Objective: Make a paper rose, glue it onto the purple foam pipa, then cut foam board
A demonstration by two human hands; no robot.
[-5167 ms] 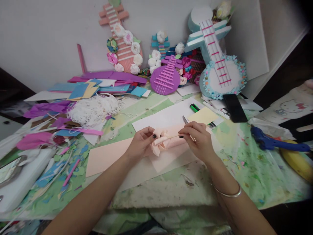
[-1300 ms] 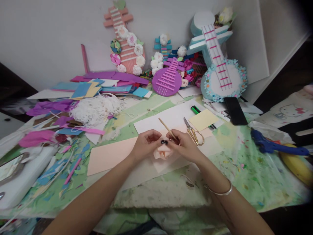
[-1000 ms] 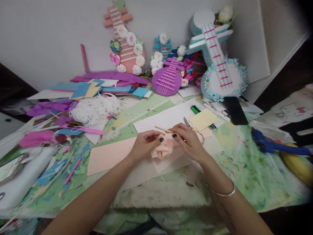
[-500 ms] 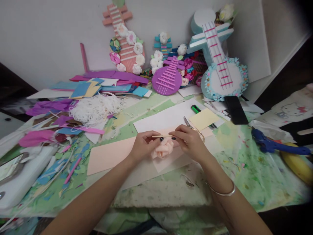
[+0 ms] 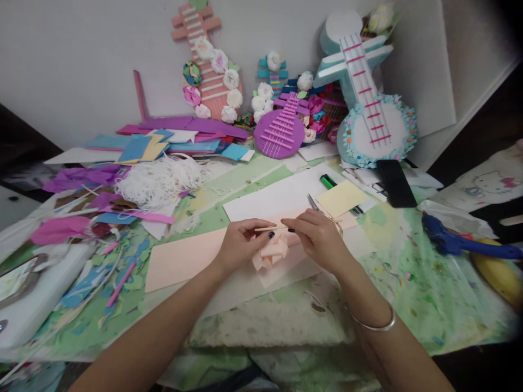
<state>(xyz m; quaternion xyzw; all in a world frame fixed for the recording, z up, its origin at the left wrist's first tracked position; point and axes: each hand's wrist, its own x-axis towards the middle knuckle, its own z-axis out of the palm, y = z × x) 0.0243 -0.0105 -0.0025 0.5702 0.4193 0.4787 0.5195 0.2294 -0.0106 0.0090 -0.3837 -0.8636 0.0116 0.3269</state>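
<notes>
Level between both hands runs a thin, pale wooden stick [image 5: 278, 227]. My left hand [image 5: 242, 243] pinches its left part between thumb and fingers. My right hand [image 5: 321, 235] is closed on it farther right, fingertips close to the left ones. Directly below the fingers is a peach-coloured flower-like bundle of folded paper or foam sheet [image 5: 274, 250]; whether a finger grips it too is hidden. Under the hands lies a long peach sheet [image 5: 180, 258]. Scissors [image 5: 312, 202] lie just beyond my right hand, their handles partly covered by it.
A white sheet [image 5: 253, 198], a yellow note [image 5: 342, 198], a green cutter [image 5: 327, 181] and a black phone [image 5: 395, 184] lie beyond the hands. A blue glue gun [image 5: 445, 237] is at right. White string [image 5: 161, 179] and scraps cover the left. Decorated instrument models [image 5: 280, 130] stand behind.
The peach bundle has turned and sunk slightly beneath the fingers. The stick tilts a little, its left end lower. My right fingers have shifted slightly; both hands stay in nearly the same place.
</notes>
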